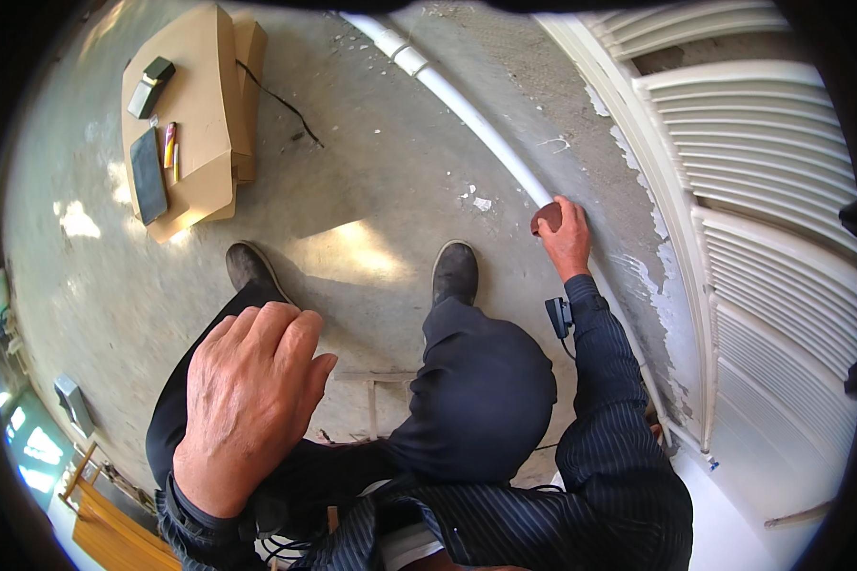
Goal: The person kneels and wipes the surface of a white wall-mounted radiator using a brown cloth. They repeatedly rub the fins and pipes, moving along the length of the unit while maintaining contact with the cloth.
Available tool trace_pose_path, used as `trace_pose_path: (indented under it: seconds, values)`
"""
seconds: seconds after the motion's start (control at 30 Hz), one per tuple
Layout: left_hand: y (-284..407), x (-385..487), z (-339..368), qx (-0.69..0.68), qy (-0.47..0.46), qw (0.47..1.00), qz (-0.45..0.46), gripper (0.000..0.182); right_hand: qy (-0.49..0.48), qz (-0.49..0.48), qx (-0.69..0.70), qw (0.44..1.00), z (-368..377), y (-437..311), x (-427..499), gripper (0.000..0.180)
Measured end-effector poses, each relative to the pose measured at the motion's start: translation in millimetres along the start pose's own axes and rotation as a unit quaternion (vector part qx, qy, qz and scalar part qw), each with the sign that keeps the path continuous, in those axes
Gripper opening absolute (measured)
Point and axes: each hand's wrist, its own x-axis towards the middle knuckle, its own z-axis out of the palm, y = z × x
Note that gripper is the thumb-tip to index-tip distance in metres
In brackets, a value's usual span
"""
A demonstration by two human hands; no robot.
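My right hand (570, 235) grips a reddish-brown piece, likely sandpaper (545, 218), wrapped over a white plastic pipe (485, 135). The pipe runs low along the wall, with a coupling (401, 54) near its far end. Behind my wrist it continues towards the lower right. My left hand (253, 392) is raised over my left leg with its back to the camera. Its fingers are curled and its palm is hidden, so anything inside cannot be seen.
A flattened-looking cardboard box (193, 93) on the concrete floor (357, 185) bears a dark phone-like slab (148, 176), a lighter (170, 145) and a small box (151, 87). White ribbed radiator-like panels (750, 135) line the right side. Paint flakes (481, 203) lie near the pipe.
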Motion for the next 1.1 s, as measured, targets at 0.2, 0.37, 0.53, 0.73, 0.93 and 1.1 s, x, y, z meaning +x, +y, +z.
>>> trace_pose_path:
  seconds: [0.2,0.37,0.53,0.73,0.93,1.1]
  values:
    - [-3,-1,-1,0.007,-0.002,1.000,-0.002,0.032,0.007,-0.062,0.027,0.998,33,-63,60,0.054]
    - [0,4,1,0.017,-0.012,1.000,-0.009,0.031,-0.008,-0.042,0.029,0.999,60,-109,108,0.053]
    - [-1,-1,3,0.000,-0.020,1.000,-0.019,0.037,0.010,-0.064,0.042,0.997,38,-70,69,0.055]
    - [-2,-10,-3,-0.001,-0.012,1.000,-0.017,0.039,-0.001,-0.036,0.016,0.999,7,-18,15,0.055]
    - [-14,-16,-9,0.014,-0.011,1.000,-0.024,0.039,-0.003,-0.062,-0.016,0.998,17,-33,29,0.055]
    - [-21,-14,-9,0.013,-0.029,0.999,-0.031,0.041,-0.015,-0.111,-0.012,0.994,45,-86,87,0.055]
